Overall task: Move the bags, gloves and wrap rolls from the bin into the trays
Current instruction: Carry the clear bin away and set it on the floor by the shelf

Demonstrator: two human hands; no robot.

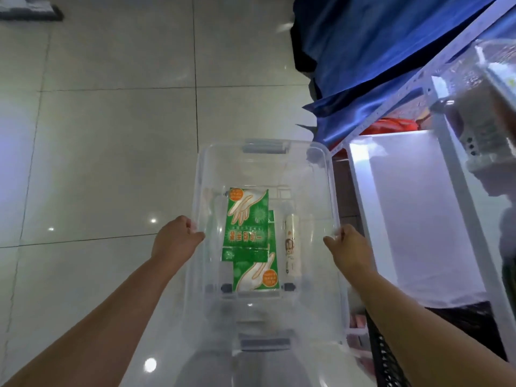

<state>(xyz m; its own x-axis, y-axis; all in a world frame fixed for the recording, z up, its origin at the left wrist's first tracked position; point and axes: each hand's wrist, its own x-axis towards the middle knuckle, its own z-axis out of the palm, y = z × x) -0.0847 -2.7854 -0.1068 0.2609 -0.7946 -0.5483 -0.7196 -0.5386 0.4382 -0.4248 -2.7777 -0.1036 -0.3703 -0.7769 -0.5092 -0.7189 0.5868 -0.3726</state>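
While left hand [178, 238] and right hand [347, 247] grip the bin [332, 191] by its side rims, glove packs [247, 219] lie mid-floor, a roll [291, 247] beside its right wall; carrying seems underway, next needing it set down.

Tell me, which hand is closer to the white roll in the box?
Right. The right hand grips the bin rim just beside the wrap roll; the left hand grips the opposite rim, past the green glove packs.

Access: bin [332, 191] open above, hemmed in on its right.
The left hand [174, 241] and right hand [347, 247] grip the side rims. Inside, glove packs [245, 219] and wrap roll [291, 244] occupy mid-bottom. Open floor [97, 163] lies left; shelf rack [458, 205] and blue cloth [377, 51] crowd the right.
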